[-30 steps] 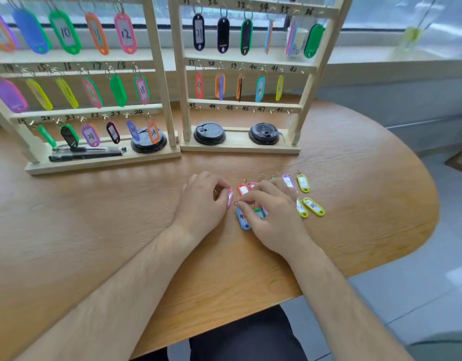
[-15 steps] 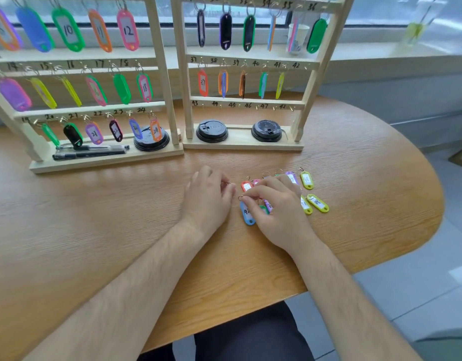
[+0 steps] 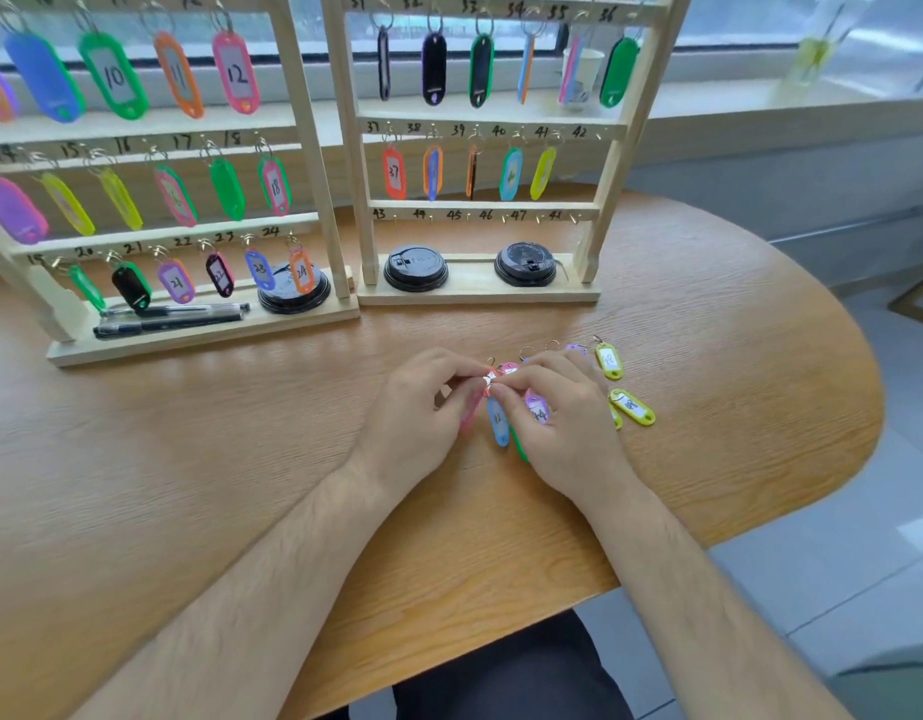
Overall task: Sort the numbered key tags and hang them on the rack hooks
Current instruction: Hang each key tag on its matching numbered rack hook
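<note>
Sorting resumes: the left hand (image 3: 423, 407) and right hand (image 3: 558, 413), spread over the pile a second ago, have closed together, and their curled fingertips pinch one red key tag (image 3: 488, 380) between them. It looks singled out for hanging. At least eight loose tags (image 3: 633, 406) lie under and right of the hands. Beyond them stand two racks (image 3: 313, 148) (six bottom hooks bare), three black lids (image 3: 415, 267) and two pens (image 3: 168, 319).

Loose key tags (image 3: 631, 406): small multicoloured cluster, numbered, flat on desk (image 3: 241, 459). Hung key tags (image 3: 233, 72): coloured, ringed, on 2 upright wooden racks (image 3: 306, 163).
</note>
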